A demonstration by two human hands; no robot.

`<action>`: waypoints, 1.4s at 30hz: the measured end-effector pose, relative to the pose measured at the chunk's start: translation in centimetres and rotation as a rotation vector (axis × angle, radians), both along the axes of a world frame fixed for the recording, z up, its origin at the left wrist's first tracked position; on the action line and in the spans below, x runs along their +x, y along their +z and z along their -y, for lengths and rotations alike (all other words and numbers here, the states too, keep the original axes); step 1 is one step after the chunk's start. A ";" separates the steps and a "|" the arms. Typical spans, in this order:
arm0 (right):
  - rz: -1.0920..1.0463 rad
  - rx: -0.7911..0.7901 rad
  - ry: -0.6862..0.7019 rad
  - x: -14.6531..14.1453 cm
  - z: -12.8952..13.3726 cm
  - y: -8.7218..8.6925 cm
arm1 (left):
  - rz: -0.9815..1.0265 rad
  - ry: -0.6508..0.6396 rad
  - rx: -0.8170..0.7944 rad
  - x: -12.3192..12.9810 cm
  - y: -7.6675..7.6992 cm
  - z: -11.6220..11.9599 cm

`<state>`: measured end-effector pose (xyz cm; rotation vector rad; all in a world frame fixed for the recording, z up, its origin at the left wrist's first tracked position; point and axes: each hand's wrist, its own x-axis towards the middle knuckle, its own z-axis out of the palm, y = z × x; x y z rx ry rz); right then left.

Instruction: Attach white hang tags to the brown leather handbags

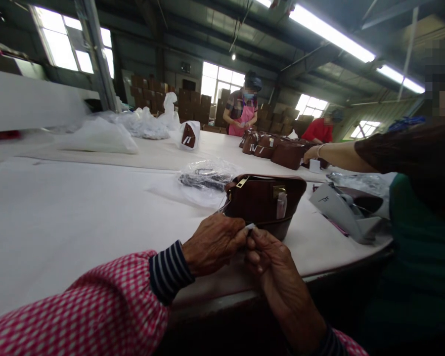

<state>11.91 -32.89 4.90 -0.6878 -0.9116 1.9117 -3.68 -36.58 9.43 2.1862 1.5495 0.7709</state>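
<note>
My left hand (215, 243) and my right hand (271, 254) meet near the table's front edge, thumbs and fingers pinched together. Between their fingertips shows a small white piece (249, 226), like a bit of paper or tape; its kind is too small to make out. Just behind my hands a dark brown handbag (259, 200) stands upright. A gold zipper pull hangs at its top left, and a gold clasp with a whitish wrap is on its front. A thin pale string runs by its left side, close to my left hand.
Behind the bag lies clear plastic with something dark inside (207, 178). A grey-white box-like holder (346, 210) is to the right, beside a co-worker's green apron (404, 247). That co-worker's arm (341, 155) reaches towards several brown bags (289, 152). White plastic wrapping (144, 121) is piled back left.
</note>
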 end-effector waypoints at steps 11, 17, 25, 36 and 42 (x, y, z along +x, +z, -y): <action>0.105 0.069 -0.031 -0.3 -0.6 0.3 | 0.009 -0.017 0.010 -0.1 -0.1 0.0; 0.165 0.112 0.017 0.3 -1.2 0.0 | 0.026 -0.104 -0.043 -0.8 -0.2 -0.5; 0.189 0.224 -0.090 -0.2 -1.1 -0.5 | 0.087 -0.120 -0.034 -0.8 -0.8 -0.8; 0.115 0.185 0.100 1.3 -1.7 -0.2 | 0.410 0.003 -0.217 0.1 -1.3 -0.1; 0.171 0.277 0.032 1.2 -1.6 0.1 | 0.472 0.114 -0.269 1.2 -0.7 0.4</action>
